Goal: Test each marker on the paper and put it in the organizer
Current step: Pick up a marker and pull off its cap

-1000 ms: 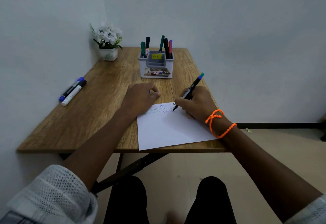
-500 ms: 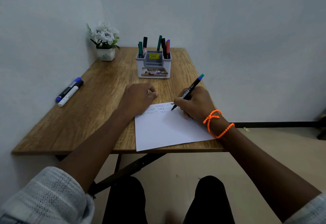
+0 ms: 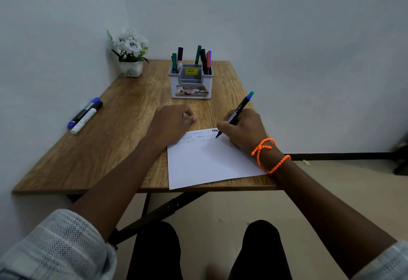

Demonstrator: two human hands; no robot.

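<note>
wooden-topped surface [image 3: 95, 158] pushed into the corner of pale grey walls, beige floor below, a black folding leg showing under its near edge. take the grey plastic organizer [image 3: 191, 83] as the landmark: it stands toward the far end of the surface, with green, black, orange and blue markers standing upright in its back compartments and a yellow price sticker on its middle. to its left, in the corner, a small white pot of white artificial flowers [image 3: 130, 52]. nearer and well to the left of the organizer, by the wall, two markers lie side by side, a blue-capped black marker [image 3: 84, 112] and a black-capped white marker [image 3: 86, 117]. in front of the organizer, at the near edge, the white sheet of paper [image 3: 207, 162], rows of blue and dark zigzag scribbles along its top.

right hand [image 3: 242, 130], orange beaded bracelet [image 3: 268, 155] on the wrist, fingers curled round a black marker with a teal end [image 3: 237, 112], tilted, tip down on the paper at the end of a scribble row. left hand [image 3: 171, 123] sits knuckles up at the paper's top left corner, fingers curled under with a sliver of blue peeking out between them; what that is, i cannot tell. both forearms bare, white textured sleeves at the elbows.
</note>
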